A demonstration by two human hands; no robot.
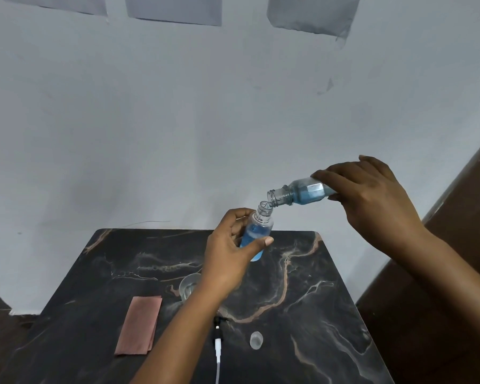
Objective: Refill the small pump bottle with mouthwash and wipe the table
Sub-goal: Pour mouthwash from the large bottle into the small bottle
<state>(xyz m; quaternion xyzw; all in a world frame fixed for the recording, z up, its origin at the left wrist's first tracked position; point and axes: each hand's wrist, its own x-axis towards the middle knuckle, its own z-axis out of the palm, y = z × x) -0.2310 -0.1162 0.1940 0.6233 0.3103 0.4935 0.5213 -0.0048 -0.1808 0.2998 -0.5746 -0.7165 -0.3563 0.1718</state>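
Note:
My left hand (pixel 230 253) grips the small clear bottle (pixel 257 234), uncapped, tilted and holding blue liquid, above the black marble table (pixel 302 286). My right hand (pixel 372 200) holds the larger mouthwash bottle (pixel 302 192) tipped to the left, its open mouth right at the small bottle's neck. Blue mouthwash fills part of the larger bottle. A folded pink cloth (pixel 140 325) lies flat on the table's left side.
A clear cap (pixel 256 340) lies on the table near the front. A clear cup (pixel 187 286) is partly hidden behind my left forearm. The pump head with its white tube (pixel 218 347) lies by my forearm. A pale wall stands behind the table; brown wood is at right.

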